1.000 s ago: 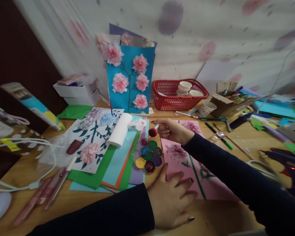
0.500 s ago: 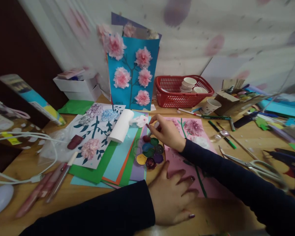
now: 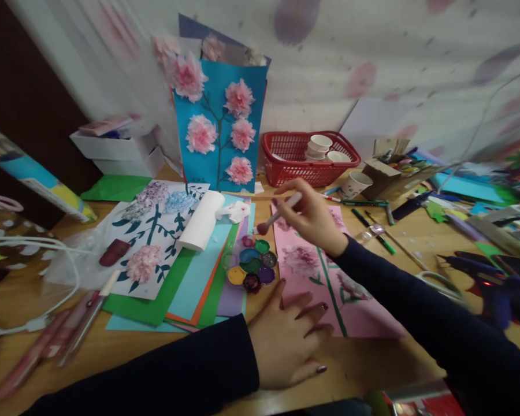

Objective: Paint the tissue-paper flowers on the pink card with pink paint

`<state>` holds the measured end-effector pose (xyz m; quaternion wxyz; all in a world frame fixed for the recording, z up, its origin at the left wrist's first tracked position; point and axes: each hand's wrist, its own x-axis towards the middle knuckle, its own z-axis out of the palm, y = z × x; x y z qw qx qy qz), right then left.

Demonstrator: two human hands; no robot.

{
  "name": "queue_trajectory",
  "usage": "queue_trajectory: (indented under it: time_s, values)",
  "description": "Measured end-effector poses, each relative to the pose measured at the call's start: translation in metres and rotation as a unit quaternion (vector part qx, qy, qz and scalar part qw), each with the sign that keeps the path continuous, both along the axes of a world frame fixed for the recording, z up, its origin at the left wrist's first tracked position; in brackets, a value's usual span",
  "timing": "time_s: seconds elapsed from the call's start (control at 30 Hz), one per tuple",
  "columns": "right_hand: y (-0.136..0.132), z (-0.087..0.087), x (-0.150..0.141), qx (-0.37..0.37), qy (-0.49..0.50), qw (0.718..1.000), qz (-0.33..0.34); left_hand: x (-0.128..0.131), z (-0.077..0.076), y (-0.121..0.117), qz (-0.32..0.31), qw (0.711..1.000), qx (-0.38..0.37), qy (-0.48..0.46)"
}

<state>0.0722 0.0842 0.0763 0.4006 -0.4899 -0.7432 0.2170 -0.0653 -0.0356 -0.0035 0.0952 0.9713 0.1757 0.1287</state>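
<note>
Because the fine work falls to the right hand [image 3: 309, 216], its fingers grasp the brush [image 3: 281, 214] by the pale handle, with the dark pink bristles pointing down and to the left. The bristle end is just beside the far edge of the clear paint palette [image 3: 230, 259], near the dark pink paint [image 3: 248, 241]; contact cannot be confirmed. A pinch grip of this type likely permits tilt control and leaves the paint cups visible.

The left hand [image 3: 288, 344] is palm down, fingers released and spread, grasping nothing. It lies across the lower left edge of the pink sheet [image 3: 366, 325], apparently as a weight to prevent slippage. Whether every finger presses on the paper cannot be told.

The palette stands on the table [image 3: 351, 370], between the pink sheet and the stacked coloured sheets [image 3: 143, 309]. This position presumably shortens the travel between paint and painted flowers. The white roll [image 3: 202, 221] lies across the stack with a crumpled tissue [image 3: 234, 212] at its far end, probably within reach for wiping. Behind, the blue sheet [image 3: 195, 167] with pink paper flowers stands upright, leaving the work surface to flat items.
</note>
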Motion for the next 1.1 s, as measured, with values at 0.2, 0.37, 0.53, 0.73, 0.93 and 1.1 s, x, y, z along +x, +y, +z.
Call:
queue_trajectory:
  time_s: [0.2,0.37,0.53,0.73,0.93,1.1]
  values:
    - [-0.035,-0.012,0.073,-0.031,0.056,0.99,-0.129,0.0,0.002,0.0,-0.014,1.0,-0.025,0.011]
    - [-0.057,-0.035,0.1,-0.132,0.065,0.984,-0.105,-0.002,0.003,0.001,-0.031,0.999,-0.02,0.01]
    - [-0.054,-0.041,0.102,-0.08,0.098,0.984,-0.127,-0.002,0.003,0.002,-0.038,0.999,-0.027,0.019]
    - [-0.063,-0.047,0.103,-0.08,0.085,0.986,-0.116,-0.001,0.004,0.001,-0.031,0.999,-0.02,0.023]
    - [-0.077,-0.042,0.111,-0.182,0.139,0.972,-0.048,-0.001,0.002,0.001,-0.027,0.999,-0.019,0.025]
    - [-0.076,-0.051,0.109,-0.055,0.098,0.979,-0.168,-0.001,0.004,0.002,-0.023,0.999,-0.009,0.028]
